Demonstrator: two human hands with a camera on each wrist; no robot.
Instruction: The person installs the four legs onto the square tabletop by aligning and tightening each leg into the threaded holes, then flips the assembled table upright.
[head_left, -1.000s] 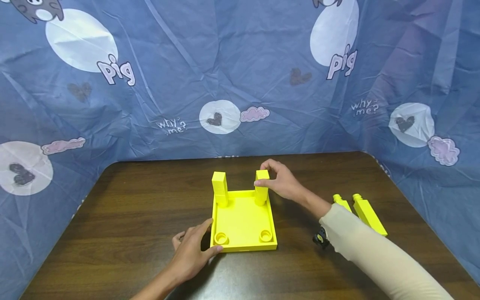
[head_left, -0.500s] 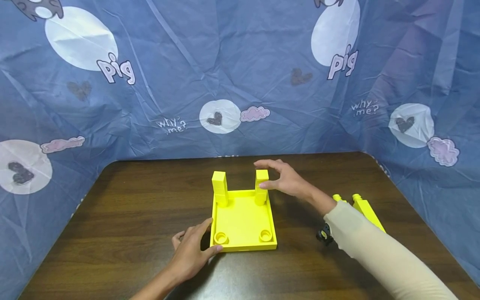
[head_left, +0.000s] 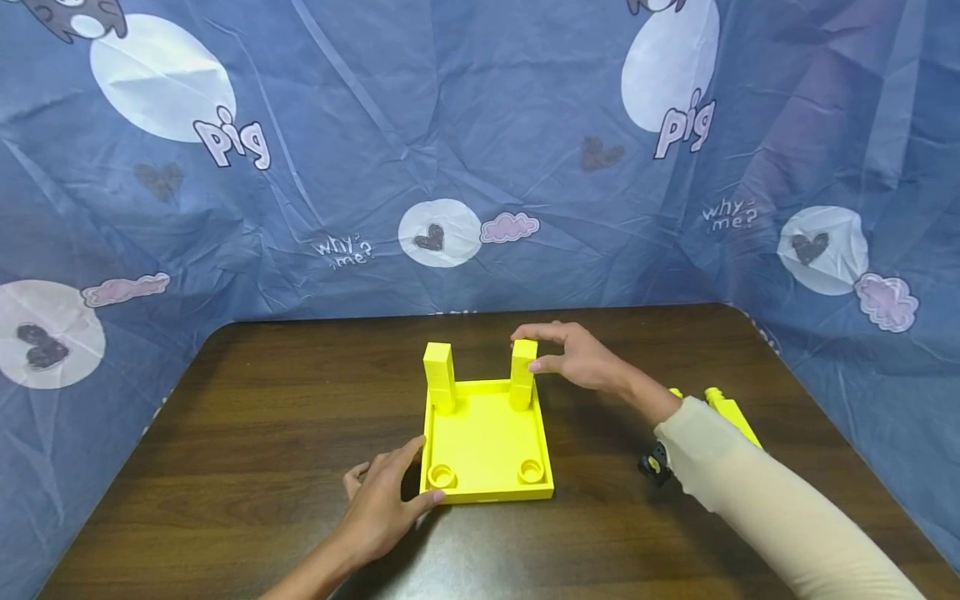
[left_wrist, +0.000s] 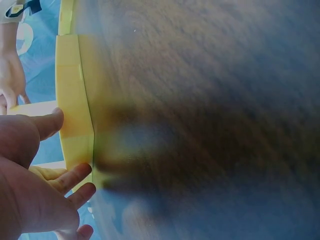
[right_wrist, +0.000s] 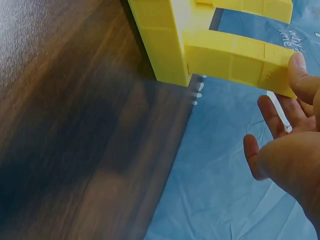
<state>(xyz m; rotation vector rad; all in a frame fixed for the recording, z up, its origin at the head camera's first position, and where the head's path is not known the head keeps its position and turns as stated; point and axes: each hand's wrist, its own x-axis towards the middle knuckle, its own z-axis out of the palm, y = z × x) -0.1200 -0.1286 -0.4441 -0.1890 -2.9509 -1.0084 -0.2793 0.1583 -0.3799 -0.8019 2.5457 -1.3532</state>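
On table (head_left: 285,433), left hand (head_left: 384,504) holding tray (head_left: 487,442), right hand (head_left: 583,357) gripping 1 post (head_left: 522,371)

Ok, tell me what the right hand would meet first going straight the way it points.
The right hand should first meet the nearer upright post its thumb touches; beyond that, the other upright post looks roughly in line, though depth is unclear.

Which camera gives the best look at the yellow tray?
The head view: it shows the yellow tray nearly whole from above, with two round sockets. The left wrist view mostly shows its outer edge, touched by the left hand; the right wrist view shows only a cropped part.
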